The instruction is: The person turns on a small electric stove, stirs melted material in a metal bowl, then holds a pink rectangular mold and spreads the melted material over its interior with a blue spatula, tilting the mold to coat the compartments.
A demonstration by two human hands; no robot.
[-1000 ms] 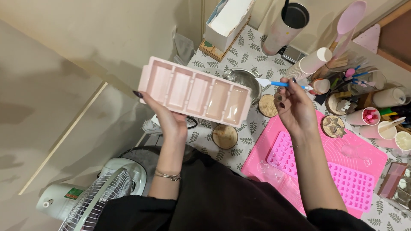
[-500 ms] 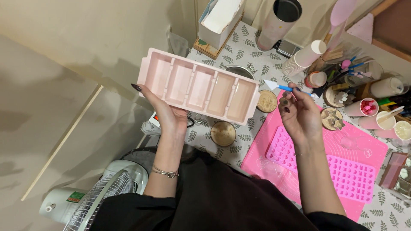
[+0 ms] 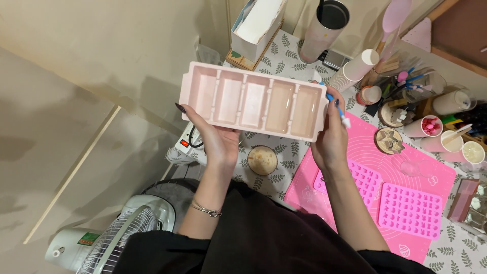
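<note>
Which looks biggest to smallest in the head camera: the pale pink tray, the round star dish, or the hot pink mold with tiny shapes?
1. pale pink tray, though nearest the camera
2. hot pink mold
3. round star dish

A pale pink five-compartment mould tray (image 3: 252, 100) is held level above the table edge, open side up, compartments empty.

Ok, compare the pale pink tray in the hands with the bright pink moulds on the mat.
The pale pink tray has five long rectangular compartments; the bright pink moulds have many small cavities. The tray is held up by the left hand and right hand; the moulds lie flat on the pink mat. Both look empty.
</note>
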